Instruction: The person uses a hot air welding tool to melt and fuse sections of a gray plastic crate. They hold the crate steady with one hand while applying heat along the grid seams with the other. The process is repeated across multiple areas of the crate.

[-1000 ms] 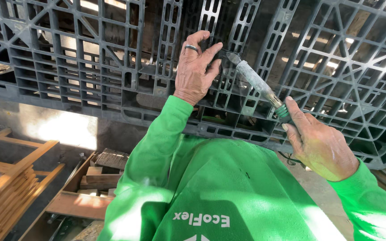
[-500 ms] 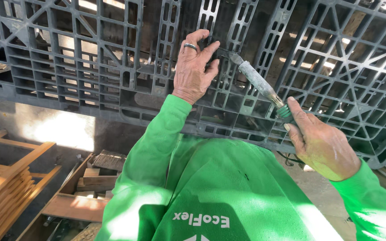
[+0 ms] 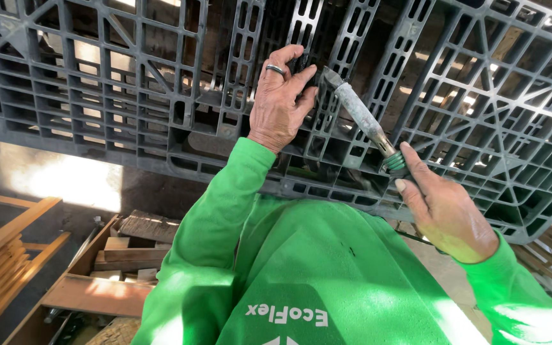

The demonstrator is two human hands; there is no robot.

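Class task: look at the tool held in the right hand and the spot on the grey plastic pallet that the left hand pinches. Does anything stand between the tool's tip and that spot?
Nothing visible does. The tool in the right hand points its tip right beside the left hand fingertips on the pallet.

The ground [image 3: 78, 223] below carries wooden planks [image 3: 129, 246] and a stack of light wooden frames [image 3: 1, 255] at left

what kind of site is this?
Probably a pallet repair or recycling yard: a grey plastic pallet worked on with a metal-nozzled tool, stacked wooden frames and scrap boards below.
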